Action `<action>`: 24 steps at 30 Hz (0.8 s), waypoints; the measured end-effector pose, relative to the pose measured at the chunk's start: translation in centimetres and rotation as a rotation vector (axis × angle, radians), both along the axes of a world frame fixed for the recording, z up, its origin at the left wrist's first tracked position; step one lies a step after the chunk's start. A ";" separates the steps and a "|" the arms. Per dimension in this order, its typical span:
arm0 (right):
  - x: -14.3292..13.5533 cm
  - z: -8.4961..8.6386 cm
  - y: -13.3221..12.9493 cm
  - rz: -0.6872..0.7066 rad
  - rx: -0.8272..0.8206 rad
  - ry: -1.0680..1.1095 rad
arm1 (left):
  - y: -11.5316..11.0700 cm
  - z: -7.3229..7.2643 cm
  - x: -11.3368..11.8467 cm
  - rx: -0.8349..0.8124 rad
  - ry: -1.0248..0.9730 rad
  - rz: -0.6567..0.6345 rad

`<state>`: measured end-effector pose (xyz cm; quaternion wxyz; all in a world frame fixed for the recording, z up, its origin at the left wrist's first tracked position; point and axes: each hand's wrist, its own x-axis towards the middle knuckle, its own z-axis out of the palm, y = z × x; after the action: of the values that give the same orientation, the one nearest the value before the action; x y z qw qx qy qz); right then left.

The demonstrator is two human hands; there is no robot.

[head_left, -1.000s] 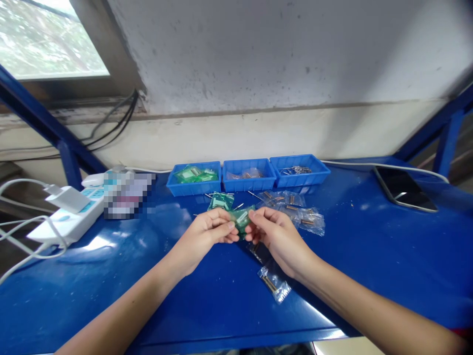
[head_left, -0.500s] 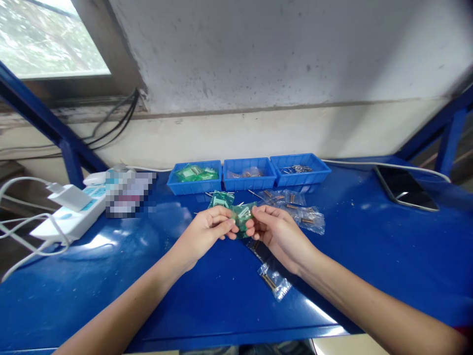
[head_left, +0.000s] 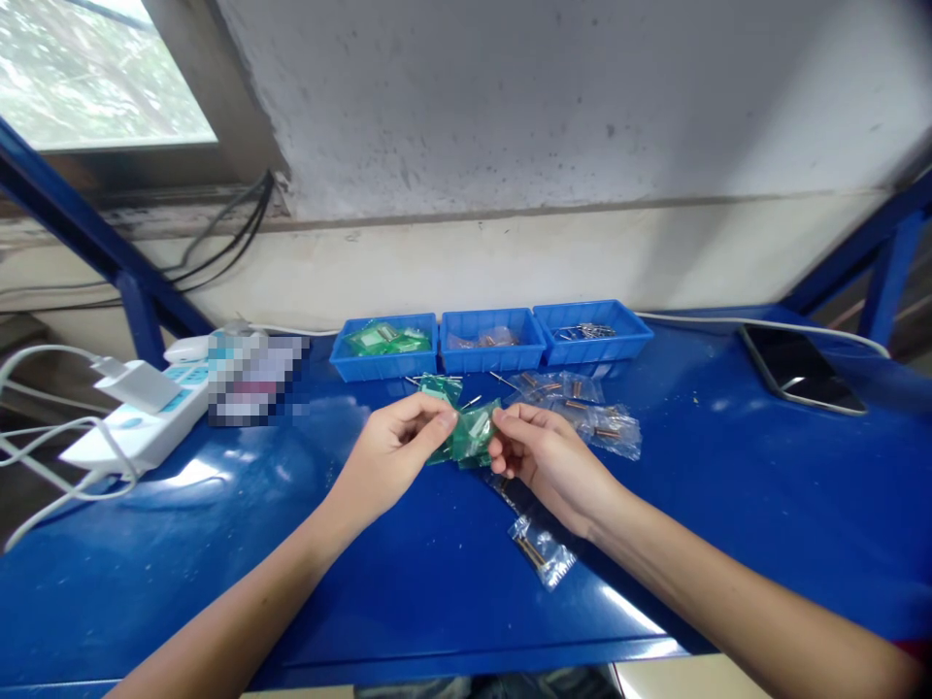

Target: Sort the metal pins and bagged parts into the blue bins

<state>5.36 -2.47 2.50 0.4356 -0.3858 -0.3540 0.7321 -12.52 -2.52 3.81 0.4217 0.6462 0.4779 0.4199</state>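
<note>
A small green see-through plastic packet (head_left: 475, 433) with a pale piece inside is stretched between my two hands above the blue table. My left hand (head_left: 397, 439) pinches at its left edge with thumb and forefinger. On the right edge, my right hand (head_left: 546, 451) grips with thumb and fingers. More green plastic shows just below the held packet, partly hidden by my left fingers. Behind lies another green packet (head_left: 441, 388), near a few thin metal pins (head_left: 504, 382). Clear packets with copper-coloured pins (head_left: 608, 432) lie beyond my right hand, and one more clear packet (head_left: 540, 553) rests nearer the front edge.
Three blue trays stand in a row by the wall: one with green packets (head_left: 385, 338), one with clear packets (head_left: 495, 337), one with metal pins (head_left: 586, 332). A white power strip (head_left: 138, 422) with cables is at left, a phone (head_left: 801, 369) at right.
My left fingers have shifted slightly left and up along the packet. More of the green packet now shows, flatter between my hands. The trays and loose packets stay put.
</note>
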 end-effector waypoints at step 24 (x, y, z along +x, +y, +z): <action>0.3 0.7 -0.4 -0.087 0.685 -0.619 | -0.4 -0.4 0.4 -0.016 -0.006 -0.112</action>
<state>5.65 -2.90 3.19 0.4419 -0.4346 -0.6724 0.4045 -12.12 -2.88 3.43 0.4511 0.6675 0.4429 0.3935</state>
